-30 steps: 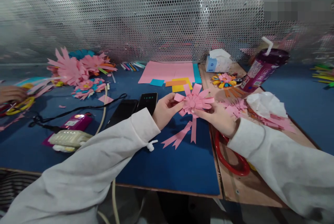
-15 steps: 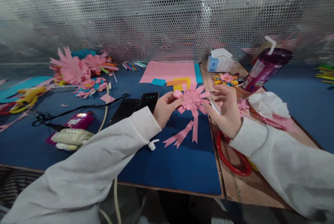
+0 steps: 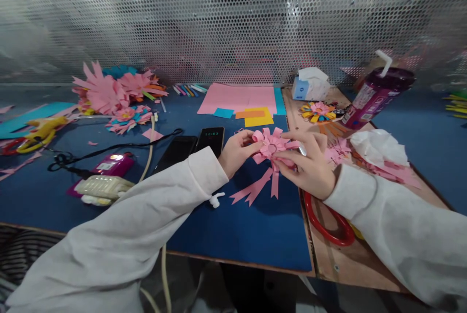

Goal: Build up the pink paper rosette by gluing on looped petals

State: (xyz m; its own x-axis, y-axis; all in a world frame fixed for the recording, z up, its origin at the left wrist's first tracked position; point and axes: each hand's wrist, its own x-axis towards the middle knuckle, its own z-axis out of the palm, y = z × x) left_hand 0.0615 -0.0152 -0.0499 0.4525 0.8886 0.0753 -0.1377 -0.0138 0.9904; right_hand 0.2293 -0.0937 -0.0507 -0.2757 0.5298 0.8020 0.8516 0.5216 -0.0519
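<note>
A pink paper flower [image 3: 272,148] with looped and strip petals is held above the blue table, two notched paper tails hanging below it. My left hand [image 3: 237,153] pinches its left edge between thumb and fingers. From the right, my right hand [image 3: 313,167] has its fingers closed on the flower's right petals, with fingertips close to the round centre. A shiny pale piece [image 3: 302,149] shows among the right fingers; its kind is unclear. Under the right wrist lies a red loop handle [image 3: 330,228], apparently of scissors, partly covered by the sleeve.
Left, a purple device [image 3: 116,166], cables and two phones [image 3: 210,140] lie on the table. Paper flowers [image 3: 104,90], yellow-handled scissors [image 3: 42,134] and paper sheets [image 3: 237,98] are farther back. On the right stand a tissue box [image 3: 310,86] and purple cup [image 3: 375,96], near crumpled tissue [image 3: 379,147].
My right hand has moved left onto the flower, its fingers closing over the right petals. The flower has shifted slightly down and tilted, with my left hand still holding it.
</note>
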